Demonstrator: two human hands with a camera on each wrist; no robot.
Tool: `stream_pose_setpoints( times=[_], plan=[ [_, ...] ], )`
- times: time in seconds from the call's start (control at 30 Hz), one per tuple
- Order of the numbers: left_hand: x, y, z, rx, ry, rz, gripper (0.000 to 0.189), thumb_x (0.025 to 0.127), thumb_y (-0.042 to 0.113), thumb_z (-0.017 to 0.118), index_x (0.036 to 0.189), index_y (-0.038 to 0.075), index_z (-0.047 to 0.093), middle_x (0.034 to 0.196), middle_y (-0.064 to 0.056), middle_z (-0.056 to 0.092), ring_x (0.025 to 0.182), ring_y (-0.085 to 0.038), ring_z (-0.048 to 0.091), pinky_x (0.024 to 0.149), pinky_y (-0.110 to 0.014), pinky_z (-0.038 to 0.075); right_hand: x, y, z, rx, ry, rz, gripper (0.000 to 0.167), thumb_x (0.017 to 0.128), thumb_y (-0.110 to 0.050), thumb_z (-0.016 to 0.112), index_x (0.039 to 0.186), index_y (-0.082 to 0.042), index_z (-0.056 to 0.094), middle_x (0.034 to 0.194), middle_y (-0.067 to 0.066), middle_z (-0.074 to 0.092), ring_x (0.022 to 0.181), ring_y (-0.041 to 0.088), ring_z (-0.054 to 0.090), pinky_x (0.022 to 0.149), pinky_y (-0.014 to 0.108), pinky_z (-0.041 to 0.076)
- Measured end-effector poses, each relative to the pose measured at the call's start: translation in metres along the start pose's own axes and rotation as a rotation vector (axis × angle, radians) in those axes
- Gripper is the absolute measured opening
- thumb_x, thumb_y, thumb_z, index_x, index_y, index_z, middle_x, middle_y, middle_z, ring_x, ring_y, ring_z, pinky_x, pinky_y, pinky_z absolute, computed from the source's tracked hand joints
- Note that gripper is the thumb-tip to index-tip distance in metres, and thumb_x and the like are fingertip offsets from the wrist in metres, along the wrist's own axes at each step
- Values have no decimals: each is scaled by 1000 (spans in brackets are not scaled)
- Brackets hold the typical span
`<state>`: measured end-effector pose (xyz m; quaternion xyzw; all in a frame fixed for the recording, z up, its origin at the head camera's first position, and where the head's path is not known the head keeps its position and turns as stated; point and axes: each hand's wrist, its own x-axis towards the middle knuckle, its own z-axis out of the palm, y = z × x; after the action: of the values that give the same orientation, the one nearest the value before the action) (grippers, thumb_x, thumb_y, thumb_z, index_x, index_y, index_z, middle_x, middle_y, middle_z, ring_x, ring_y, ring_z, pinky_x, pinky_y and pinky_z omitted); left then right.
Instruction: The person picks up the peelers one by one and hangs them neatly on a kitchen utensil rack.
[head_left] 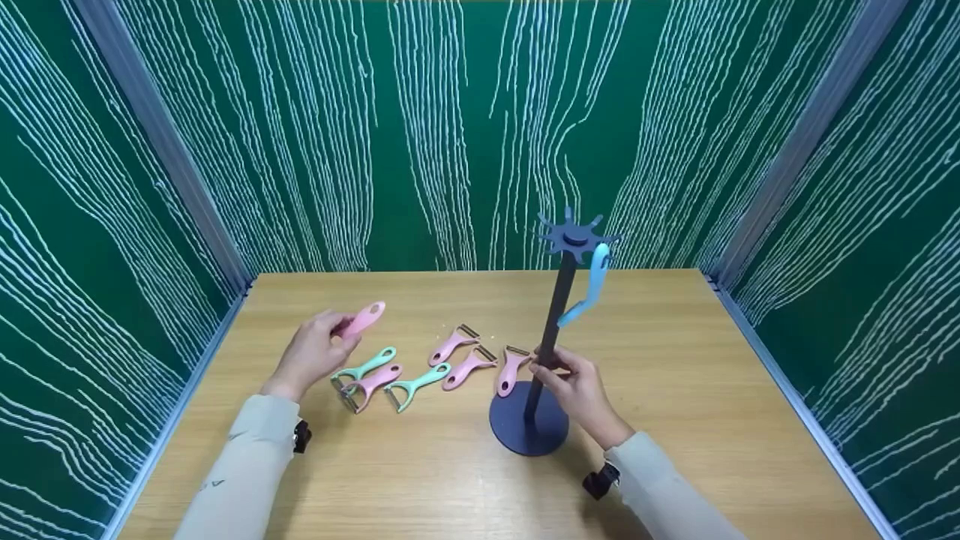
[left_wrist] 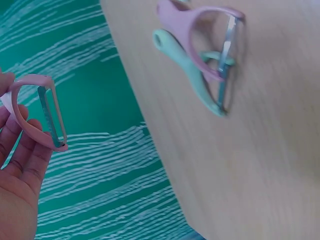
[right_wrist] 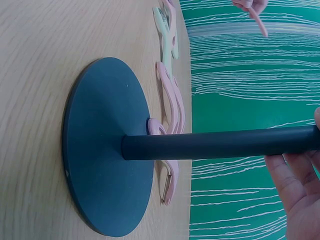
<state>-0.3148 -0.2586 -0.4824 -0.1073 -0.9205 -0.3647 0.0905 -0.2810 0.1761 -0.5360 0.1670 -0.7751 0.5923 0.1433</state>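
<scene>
My left hand (head_left: 313,351) pinches a pink peeler (head_left: 365,319) above the left of the table; the left wrist view shows its blade and forked head (left_wrist: 35,110) beside my fingers. My right hand (head_left: 579,390) grips the dark pole (head_left: 556,307) of a stand with a round base (head_left: 517,435). Atop the pole is a ring of hooks (head_left: 574,236), and a blue peeler (head_left: 596,281) hangs from one at the right. By the base lies a pink peeler (head_left: 510,371).
Between my hands lie two more pink peelers (head_left: 471,369) side by side and a mint green peeler (head_left: 417,384). Further left, a pink peeler (head_left: 373,384) overlaps another green peeler (head_left: 367,365). Green walls with white lines (head_left: 427,135) enclose the wooden table (head_left: 420,480).
</scene>
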Motion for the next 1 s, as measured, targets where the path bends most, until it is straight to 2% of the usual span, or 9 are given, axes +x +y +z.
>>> stream_pose_setpoints(
  times=[0.13,0.27,0.43,0.73,0.83,1.0],
  plan=[
    [1,10,1,-3,28,51,34,102,14,76,133,0,72,117,-15,73,109,-31,69,103,-53,60,0,1,0,3,-7,3,15,95,3,79,110,7,76,101,18,80,93,12,76,76,22,64],
    [2,20,1,-19,40,79,33,102,15,77,133,3,73,117,-12,73,103,-26,69,89,-42,64,-1,2,1,-5,-10,-2,16,96,2,80,110,8,76,103,18,81,94,15,77,77,22,64],
    [2,33,1,-55,53,114,32,102,15,77,133,6,74,113,-8,73,96,-23,67,80,-31,61,-2,3,1,-17,-7,-11,15,95,3,79,110,8,76,102,17,81,93,12,76,78,22,65],
    [7,61,5,-82,111,221,30,99,11,80,128,4,75,110,-8,73,97,-20,66,89,-43,62,-2,3,1,-31,0,-29,15,95,4,79,109,9,77,98,15,81,90,8,75,77,20,63],
    [9,72,6,-91,123,258,29,99,10,80,127,3,76,109,-9,74,96,-21,66,88,-43,63,-2,3,1,-28,-3,-17,16,94,3,80,109,9,77,98,15,82,90,9,75,77,20,63],
    [12,90,5,-110,123,278,30,99,10,80,128,5,75,111,-8,74,98,-19,67,90,-42,63,-1,1,0,0,0,-8,16,94,4,80,108,9,76,98,16,81,91,11,75,76,21,64]
  ],
)
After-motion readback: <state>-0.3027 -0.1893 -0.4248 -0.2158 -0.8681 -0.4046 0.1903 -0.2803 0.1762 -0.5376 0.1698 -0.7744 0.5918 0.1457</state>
